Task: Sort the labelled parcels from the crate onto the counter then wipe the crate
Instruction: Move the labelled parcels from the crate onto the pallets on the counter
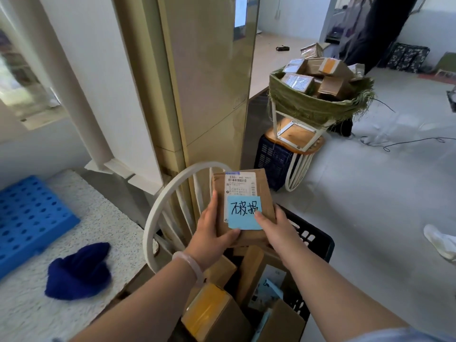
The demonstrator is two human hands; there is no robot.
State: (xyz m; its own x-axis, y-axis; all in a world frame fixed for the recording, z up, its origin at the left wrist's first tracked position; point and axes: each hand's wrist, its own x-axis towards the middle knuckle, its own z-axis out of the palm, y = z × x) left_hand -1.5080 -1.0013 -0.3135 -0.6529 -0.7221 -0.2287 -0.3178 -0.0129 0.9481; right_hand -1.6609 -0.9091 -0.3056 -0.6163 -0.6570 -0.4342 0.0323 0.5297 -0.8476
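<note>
Left hand (209, 228): grips parcel (262, 185) by left edge.
Right hand (274, 227): grips right edge, thumb on blue note (243, 212).
Crate (318, 240): black, beneath, holding other parcels (212, 314).

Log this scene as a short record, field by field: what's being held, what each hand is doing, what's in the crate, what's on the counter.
held: brown cardboard parcel with white shipping label and blue handwritten sticky note
left hand: grips the parcel's left edge, thumb on its front
right hand: grips the right edge, thumb on the note
black plastic crate: holds several brown parcels
speckled counter: dark blue cloth, blue perforated plastic panel; no parcels on the visible part
background: green woven sack full of parcels
</note>
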